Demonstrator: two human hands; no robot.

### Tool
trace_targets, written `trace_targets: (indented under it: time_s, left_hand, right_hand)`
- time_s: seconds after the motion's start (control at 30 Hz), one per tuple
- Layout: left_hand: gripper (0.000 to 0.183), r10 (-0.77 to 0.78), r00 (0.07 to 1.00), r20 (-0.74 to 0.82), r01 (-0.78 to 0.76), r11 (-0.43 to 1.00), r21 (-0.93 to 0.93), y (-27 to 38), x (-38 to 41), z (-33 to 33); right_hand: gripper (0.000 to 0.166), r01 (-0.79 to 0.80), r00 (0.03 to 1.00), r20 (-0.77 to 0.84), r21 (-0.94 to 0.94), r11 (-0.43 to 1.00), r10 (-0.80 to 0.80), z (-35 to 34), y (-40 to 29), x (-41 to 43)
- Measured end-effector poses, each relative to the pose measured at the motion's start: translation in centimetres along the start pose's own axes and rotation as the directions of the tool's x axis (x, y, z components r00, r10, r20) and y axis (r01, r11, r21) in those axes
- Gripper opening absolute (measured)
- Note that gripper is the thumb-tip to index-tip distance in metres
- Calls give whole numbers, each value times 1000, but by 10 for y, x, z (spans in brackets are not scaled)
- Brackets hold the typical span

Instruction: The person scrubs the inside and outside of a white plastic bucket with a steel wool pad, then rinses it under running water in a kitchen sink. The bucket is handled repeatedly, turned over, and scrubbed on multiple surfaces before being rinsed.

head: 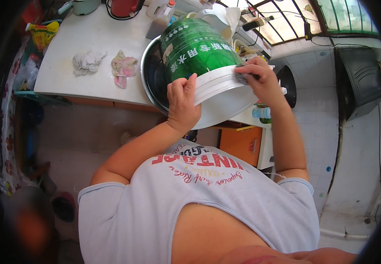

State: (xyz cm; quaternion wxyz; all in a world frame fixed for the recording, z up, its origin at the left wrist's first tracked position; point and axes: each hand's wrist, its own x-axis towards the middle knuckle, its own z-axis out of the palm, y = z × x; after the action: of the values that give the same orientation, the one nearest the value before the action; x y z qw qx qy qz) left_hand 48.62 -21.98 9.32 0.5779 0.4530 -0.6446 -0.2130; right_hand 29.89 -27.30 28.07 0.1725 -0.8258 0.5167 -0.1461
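A green plastic bucket (198, 46) with a white ribbed rim (216, 79) lies tilted on its side, its mouth turned toward me. Printed writing covers its green wall. My left hand (183, 100) grips the rim at the left, thumb on the outside. At the rim's right side, my right hand (259, 79) pinches a dark grey scouring pad (241, 75) and presses it against the white plastic. Beneath the bucket is a wide stainless steel basin (149, 71), partly hidden by it. Only part of the bucket's white inside (230, 105) shows.
Left on the white countertop (68, 36) lie a crumpled white cloth (88, 62) and a pink-stained rag (123, 67). Behind stand a red appliance (122, 8) and a plastic jug (162, 19). A black wok (286, 86) and an orange cabinet door (240, 145) are to the right.
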Motion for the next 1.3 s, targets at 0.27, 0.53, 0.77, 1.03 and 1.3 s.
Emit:
trace_targets:
  time_s: [0.27,0.53,0.77,1.03,1.3]
  left_hand:
    - [70,6,1000,-4,-6,1000,-2,-4,-1,-5]
    - [73,-6,1000,-26,6,1000,1,-4,-1,1]
    - [75,7,999,-33,-7,1000,-2,-11,-3,-2]
    - [76,-2,1000,-16,2,1000,-10,-18,-6,2]
    - [75,-23,1000,-2,23,1000,-6,-18,-7,4]
  right_hand:
    - [27,304,951,-12,-155,940,-310,34,-28,20]
    - [12,198,950,-101,-536,820,-295,77,-48,20]
    - [7,86,949,-248,-390,917,-194,39,-19,15]
    - [12,353,907,-37,-477,805,-419,88,-53,21]
    - [22,-212,871,-466,-68,975,157,25,53,-33]
